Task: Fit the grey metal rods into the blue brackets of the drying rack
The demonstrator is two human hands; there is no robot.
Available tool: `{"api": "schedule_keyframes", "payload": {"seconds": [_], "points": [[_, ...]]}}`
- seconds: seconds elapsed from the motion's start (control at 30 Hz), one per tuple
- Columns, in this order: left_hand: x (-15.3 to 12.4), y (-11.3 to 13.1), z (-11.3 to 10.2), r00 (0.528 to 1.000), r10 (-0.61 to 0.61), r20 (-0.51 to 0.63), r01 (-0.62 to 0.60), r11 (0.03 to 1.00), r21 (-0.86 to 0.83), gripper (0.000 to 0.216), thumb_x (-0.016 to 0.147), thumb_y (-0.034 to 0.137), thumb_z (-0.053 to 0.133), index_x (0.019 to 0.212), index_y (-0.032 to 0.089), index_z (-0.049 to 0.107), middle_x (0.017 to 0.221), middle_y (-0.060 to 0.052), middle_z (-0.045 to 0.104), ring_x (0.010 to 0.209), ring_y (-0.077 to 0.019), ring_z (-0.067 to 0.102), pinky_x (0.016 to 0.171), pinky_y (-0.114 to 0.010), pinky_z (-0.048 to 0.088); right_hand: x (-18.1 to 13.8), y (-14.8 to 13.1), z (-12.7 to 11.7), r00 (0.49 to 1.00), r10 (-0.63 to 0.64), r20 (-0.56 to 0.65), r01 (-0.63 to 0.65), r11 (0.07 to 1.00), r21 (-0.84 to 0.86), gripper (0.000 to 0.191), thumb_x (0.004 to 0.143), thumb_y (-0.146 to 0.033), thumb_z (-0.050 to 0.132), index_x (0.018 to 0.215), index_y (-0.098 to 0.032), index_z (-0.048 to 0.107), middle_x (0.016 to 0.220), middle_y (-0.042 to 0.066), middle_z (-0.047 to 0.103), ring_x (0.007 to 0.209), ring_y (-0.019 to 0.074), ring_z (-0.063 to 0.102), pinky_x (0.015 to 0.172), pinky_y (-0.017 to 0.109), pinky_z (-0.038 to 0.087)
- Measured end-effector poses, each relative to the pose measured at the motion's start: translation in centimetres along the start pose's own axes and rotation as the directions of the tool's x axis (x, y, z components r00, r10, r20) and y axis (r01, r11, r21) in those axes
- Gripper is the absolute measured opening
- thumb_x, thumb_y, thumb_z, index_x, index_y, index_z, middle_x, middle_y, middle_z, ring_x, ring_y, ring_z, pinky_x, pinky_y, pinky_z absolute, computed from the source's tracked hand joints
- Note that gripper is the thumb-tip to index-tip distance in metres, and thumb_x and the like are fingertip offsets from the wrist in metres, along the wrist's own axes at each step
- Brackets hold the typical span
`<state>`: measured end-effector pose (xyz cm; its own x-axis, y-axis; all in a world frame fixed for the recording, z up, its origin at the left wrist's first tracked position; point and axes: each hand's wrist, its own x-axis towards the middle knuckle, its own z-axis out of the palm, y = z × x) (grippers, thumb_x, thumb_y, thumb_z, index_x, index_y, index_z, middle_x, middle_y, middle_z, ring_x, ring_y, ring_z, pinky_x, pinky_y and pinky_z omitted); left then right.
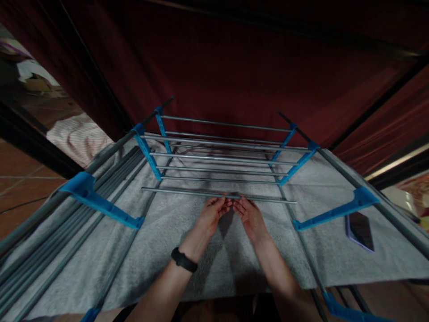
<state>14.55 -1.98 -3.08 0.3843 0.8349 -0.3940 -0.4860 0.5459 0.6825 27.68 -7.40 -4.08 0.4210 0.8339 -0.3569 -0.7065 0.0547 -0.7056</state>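
A drying rack with grey metal rods and blue plastic brackets [147, 154] stands in front of me, with a grey towel [161, 241] spread over it. My left hand [211, 214], with a black band on its wrist, and my right hand [250, 214] meet at the middle of the towel, just below a loose grey rod [181, 192]. Both hands have their fingertips curled together in a pinch at the towel's surface near the rod; what they pinch is too small to make out.
A dark phone [361, 230] lies on the towel at the right. A dark red curtain [234, 67] hangs behind the rack. A folded rack wing of rods [50, 250] slopes at the left. A striped cloth [78, 136] lies on the tiled floor.
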Motion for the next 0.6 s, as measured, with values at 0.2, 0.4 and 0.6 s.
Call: {"api": "schedule_keyframes", "payload": {"seconds": [0.2,0.4,0.6], "points": [[-0.3,0.1,0.4,0.996,0.069,0.053,-0.072,0.996,0.059,0.025,0.082,0.031,0.088,0.098,0.016,0.078,0.091,-0.01,0.079,0.084,-0.018,0.075,0.074,-0.026,0.057,0.2,-0.1,-0.2,1.0,0.006,-0.009,-0.006,1.0,-0.006,0.015,0.081,-0.03,0.084,0.086,-0.022,0.073,0.086,0.002,0.079,0.079,0.0141,0.074,0.076,0.025,0.06],[-1.3,0.6,1.5,0.972,0.202,0.12,-0.22,0.962,0.16,0.034,0.08,0.04,0.087,0.105,0.019,0.081,0.095,-0.008,0.079,0.087,-0.0192,0.073,0.078,-0.029,0.055,0.2,-0.7,0.0,0.999,0.032,0.042,-0.032,0.999,-0.006,0.016,0.086,-0.036,0.081,0.087,-0.022,0.074,0.088,0.003,0.079,0.08,0.0148,0.074,0.076,0.026,0.06],[-2.6,1.5,3.1,0.936,0.327,0.129,-0.35,0.905,0.243,0.017,0.086,0.03,0.081,0.101,0.021,0.081,0.099,-0.006,0.079,0.096,-0.0219,0.071,0.082,-0.029,0.054,-0.2,-1.1,0.6,0.993,-0.009,0.116,0.01,1.0,-0.01,0.026,0.083,-0.044,0.083,0.09,-0.021,0.074,0.092,0.003,0.079,0.083,0.0145,0.073,0.075,0.025,0.058]]}}
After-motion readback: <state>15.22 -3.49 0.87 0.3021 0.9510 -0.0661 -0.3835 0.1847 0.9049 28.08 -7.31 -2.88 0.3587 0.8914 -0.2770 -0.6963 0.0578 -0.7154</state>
